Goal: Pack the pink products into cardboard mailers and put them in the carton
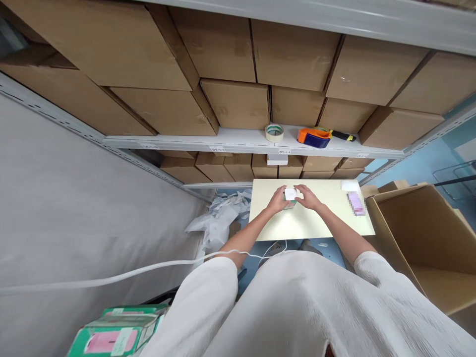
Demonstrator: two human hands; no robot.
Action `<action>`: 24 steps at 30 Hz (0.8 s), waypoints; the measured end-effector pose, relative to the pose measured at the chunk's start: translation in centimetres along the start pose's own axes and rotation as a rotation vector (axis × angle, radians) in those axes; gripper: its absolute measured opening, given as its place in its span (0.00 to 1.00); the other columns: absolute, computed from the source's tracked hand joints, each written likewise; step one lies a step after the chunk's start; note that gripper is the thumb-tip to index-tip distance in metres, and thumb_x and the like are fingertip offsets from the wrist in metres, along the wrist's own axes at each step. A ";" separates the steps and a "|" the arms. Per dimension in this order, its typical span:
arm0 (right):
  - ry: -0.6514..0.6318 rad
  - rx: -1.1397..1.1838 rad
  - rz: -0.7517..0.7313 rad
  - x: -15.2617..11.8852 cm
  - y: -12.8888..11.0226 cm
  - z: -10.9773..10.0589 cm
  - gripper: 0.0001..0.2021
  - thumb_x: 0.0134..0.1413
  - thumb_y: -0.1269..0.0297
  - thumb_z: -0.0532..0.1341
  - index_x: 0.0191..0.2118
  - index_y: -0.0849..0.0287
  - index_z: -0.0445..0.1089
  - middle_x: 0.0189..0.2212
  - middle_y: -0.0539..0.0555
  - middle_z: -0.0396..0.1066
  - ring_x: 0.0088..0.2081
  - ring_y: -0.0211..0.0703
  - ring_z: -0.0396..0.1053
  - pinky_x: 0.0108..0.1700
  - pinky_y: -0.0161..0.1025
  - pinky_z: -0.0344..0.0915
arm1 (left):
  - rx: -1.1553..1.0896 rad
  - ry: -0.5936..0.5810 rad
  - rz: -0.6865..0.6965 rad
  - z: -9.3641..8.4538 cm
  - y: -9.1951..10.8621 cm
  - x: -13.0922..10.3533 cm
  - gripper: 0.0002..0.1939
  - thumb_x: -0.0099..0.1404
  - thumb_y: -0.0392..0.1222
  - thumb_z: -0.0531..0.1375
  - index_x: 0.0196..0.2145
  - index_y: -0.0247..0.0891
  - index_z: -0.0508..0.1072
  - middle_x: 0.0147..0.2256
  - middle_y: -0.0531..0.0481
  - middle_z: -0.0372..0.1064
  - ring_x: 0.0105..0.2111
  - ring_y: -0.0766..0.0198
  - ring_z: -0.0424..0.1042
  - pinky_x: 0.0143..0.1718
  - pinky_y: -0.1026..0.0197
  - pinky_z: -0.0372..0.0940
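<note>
Between my two hands is a small box [289, 205] with green sides, over the pale yellow tabletop [297, 225]. A white, square piece [290, 194] with rounded corners covers its top; I cannot tell whether this is a lid or a separate thing. My left hand [277, 200] grips the left side, fingers curled around it. From the right, my right hand [308, 197] holds the other side, with thumb and fingertips near the white piece's edge. Faint marks on the white piece are too small to read.
A shelf [245, 136] of cardboard boxes carries a tape roll [274, 133] and an orange-and-blue tape dispenser [314, 137]. An open carton [427, 223] stands right, crumpled white wrapping [219, 215] left. A white cable [148, 270] crosses my left arm. Green-and-pink boxes [111, 342] lie lower left.
</note>
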State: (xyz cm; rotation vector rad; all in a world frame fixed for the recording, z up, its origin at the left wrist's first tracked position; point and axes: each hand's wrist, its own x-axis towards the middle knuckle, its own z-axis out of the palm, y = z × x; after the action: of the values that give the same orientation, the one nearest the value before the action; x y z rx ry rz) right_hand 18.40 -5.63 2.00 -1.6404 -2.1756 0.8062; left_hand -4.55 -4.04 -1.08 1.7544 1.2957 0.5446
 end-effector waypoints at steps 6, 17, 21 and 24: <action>-0.175 -0.375 -0.133 0.9 -2.7 -1.3 0.21 0.70 0.68 0.58 0.65 0.58 0.71 0.67 0.64 0.67 0.61 0.55 0.71 0.59 0.48 0.70 | -0.054 -0.011 0.052 -0.3 -0.7 -0.2 0.36 0.68 0.40 0.63 0.72 0.41 0.65 0.72 0.39 0.61 0.72 0.47 0.62 0.74 0.45 0.58; -0.334 -0.775 -0.271 1.6 -5.1 -2.1 0.18 0.69 0.67 0.58 0.59 0.68 0.69 0.56 0.72 0.72 0.48 0.55 0.76 0.46 0.44 0.70 | 0.013 -0.062 0.037 -0.8 -0.1 -0.6 0.40 0.68 0.44 0.64 0.75 0.38 0.61 0.75 0.40 0.57 0.76 0.46 0.55 0.78 0.47 0.52; -0.314 -0.814 -0.373 1.5 -4.1 -1.4 0.22 0.69 0.67 0.56 0.63 0.74 0.64 0.60 0.79 0.69 0.48 0.58 0.77 0.48 0.48 0.72 | -0.014 -0.066 0.054 -1.0 -0.5 -0.8 0.42 0.67 0.45 0.65 0.76 0.41 0.59 0.75 0.42 0.59 0.76 0.48 0.57 0.77 0.46 0.53; -0.274 -0.731 -0.404 1.6 -3.1 -0.9 0.22 0.67 0.67 0.58 0.63 0.73 0.64 0.64 0.81 0.67 0.50 0.60 0.77 0.52 0.52 0.73 | -0.025 -0.072 0.061 -1.1 -0.7 -0.9 0.41 0.68 0.43 0.65 0.76 0.43 0.59 0.75 0.42 0.58 0.75 0.48 0.59 0.76 0.47 0.54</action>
State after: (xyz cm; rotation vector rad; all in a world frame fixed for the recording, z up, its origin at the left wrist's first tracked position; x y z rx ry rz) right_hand 16.03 -4.51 4.39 -1.3012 -3.1028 0.1102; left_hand -6.09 -4.40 -0.94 1.7811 1.1843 0.5256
